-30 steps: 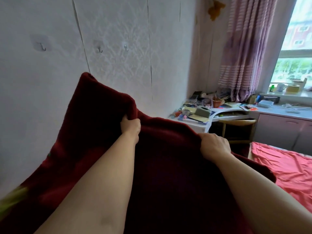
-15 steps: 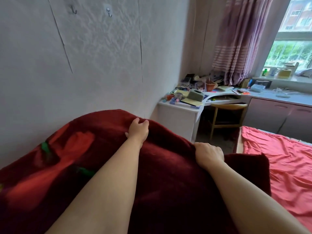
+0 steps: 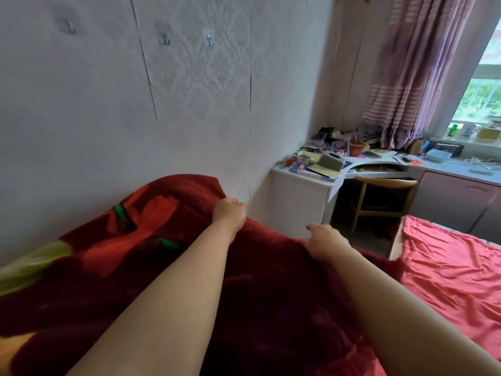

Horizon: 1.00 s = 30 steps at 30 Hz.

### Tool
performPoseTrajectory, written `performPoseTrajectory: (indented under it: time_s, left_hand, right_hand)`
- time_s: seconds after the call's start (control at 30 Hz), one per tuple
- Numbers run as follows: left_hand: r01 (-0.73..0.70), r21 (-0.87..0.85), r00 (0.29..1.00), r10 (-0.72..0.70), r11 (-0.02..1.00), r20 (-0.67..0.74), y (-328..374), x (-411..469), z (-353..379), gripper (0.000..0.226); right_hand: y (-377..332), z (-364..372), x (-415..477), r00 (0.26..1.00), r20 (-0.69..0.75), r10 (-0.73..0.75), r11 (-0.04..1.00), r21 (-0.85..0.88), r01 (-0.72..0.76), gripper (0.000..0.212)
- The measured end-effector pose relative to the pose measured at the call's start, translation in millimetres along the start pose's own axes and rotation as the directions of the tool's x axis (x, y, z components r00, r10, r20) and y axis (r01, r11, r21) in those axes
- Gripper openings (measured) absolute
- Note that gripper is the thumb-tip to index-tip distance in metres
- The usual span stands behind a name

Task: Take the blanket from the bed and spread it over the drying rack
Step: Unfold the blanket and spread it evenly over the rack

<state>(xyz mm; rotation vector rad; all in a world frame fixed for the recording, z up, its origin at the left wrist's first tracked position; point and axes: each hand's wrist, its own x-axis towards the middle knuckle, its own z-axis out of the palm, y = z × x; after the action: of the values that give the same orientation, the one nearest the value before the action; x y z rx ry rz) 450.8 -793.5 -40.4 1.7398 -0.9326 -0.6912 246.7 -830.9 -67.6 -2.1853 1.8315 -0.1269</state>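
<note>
Crimson plush with orange flowers and green leaves, the blanket (image 3: 271, 308) lies draped along the foot of the wall (image 3: 108, 118), humped as though over something beneath it. That something may be the drying rack, but no bar or frame of it shows, so I cannot tell. The blanket's long axis runs roughly parallel to the wall, and its far edge makes a ridge that falls away on the wall side. Both hands are on that ridge. The left hand (image 3: 229, 213) is the one closer to the wall, almost against it, with its fingers curled over the blanket's edge and gripping it where the cloth peaks. The right hand (image 3: 325, 244) sits farther out from the wall and lower, its fingers bent over the same edge. Their tips are hidden behind the fold, yet it reads as a hold, not a flat press. The bed (image 3: 447, 267) with its pink-red sheet lies well out from the wall, past the right arm, and the blanket is already off it apart from a dark corner that touches the sheet's near side. By my judgement the spreading is well along, and what remains turns on that edge. It needs drawing down the wall side and evenly along the wall. The left hand is better placed to push cloth into the gap at the wall, and the right hand to pull the slack out toward the end farthest from the wall.
</note>
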Motion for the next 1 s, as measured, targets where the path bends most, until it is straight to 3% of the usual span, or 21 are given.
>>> performPoseTrajectory:
  time_s: [0.2,0.4,0.67,0.8,0.9,1.0]
  left_hand:
    - [0.008,0.056,0.994,-0.002,0.998,-0.107,9,-85,-41,0.018]
    - [0.077,0.063,0.957,-0.056,0.995,-0.284,-11,-181,-104,0.016]
    - [0.201,-0.046,0.778,-0.188,0.979,-0.600,-59,-313,-198,0.016]
    - [0.318,0.035,0.689,-0.206,0.947,-0.695,-77,-381,-250,0.016]
    - [0.472,0.093,0.606,-0.246,0.877,-0.756,-93,-432,-287,0.033]
    - [0.691,0.175,0.537,-0.336,0.701,-0.774,-108,-479,-313,0.051]
  right_hand:
    - [-36,-4,-50,0.969,0.017,-0.245,0.968,0.055,0.244,0.042]
    - [-79,6,-115,0.890,0.026,-0.456,0.887,0.092,0.452,0.041]
    - [-156,37,-229,0.716,0.100,-0.690,0.719,0.207,0.664,0.039]
    - [-192,47,-291,0.610,0.118,-0.783,0.620,0.219,0.754,0.038]
    - [-218,58,-330,0.533,0.128,-0.836,0.548,0.229,0.805,0.038]
    - [-239,70,-368,0.467,0.189,-0.864,0.501,0.222,0.837,0.041]
